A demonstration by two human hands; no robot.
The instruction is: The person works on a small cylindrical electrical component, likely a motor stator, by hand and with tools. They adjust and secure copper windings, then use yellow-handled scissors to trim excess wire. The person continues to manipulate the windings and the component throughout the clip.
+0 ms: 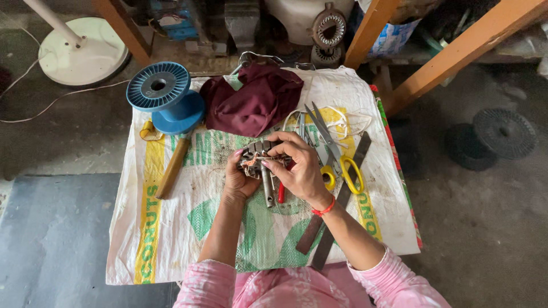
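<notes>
Copper-wound and grey, a small motor armature [258, 161] sits at the middle of the white woven sack [171, 228] spread over the table, held up between both hands; the left hand [240, 177] cups it from below with fingers curled round its core, the right hand [298, 166] closes over its top, fingertips pinched on the slots. Just right of the armature lie yellow-handled scissors [337, 151]; below those, a long dark metal file [337, 202] runs toward the sack's near edge. Behind the armature a maroon cloth [254, 102] is bunched; left of that stands a blue spool [165, 97]. A wooden-handled tool [173, 167] lies left of the armature; the sack's left and near parts are bare.
</notes>
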